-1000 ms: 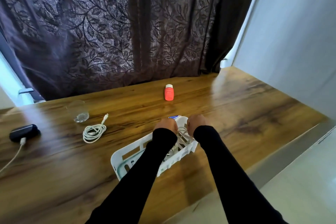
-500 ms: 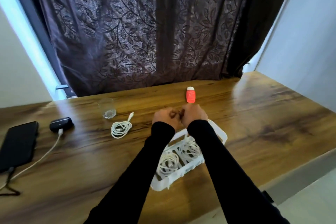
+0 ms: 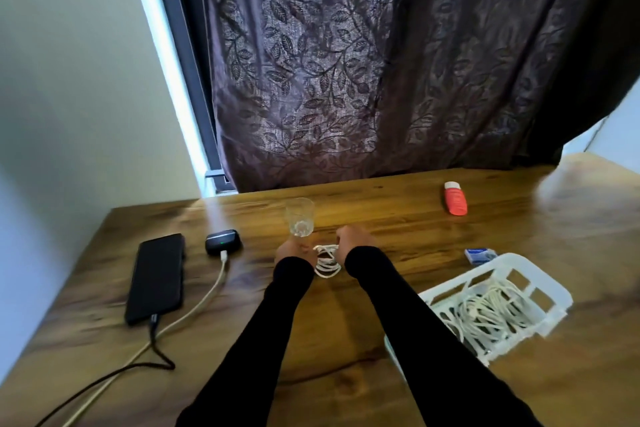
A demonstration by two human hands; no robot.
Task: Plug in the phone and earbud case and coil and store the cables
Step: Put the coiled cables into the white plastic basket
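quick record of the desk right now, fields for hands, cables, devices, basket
left hand: on the coiled white cable
right hand: on the same coil
grip: cannot tell
phone: black cable plugged in
earbud case: white cable plugged in
basket: white, holds coiled white cables, right of the arms
glass: upright behind the hands

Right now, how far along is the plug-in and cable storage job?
Done: phone and earbud case each have a cable plugged in; white basket already holds coiled cables. In hand: left hand and right hand are on the last loose coiled cable by the glass. Left: put it in the basket.
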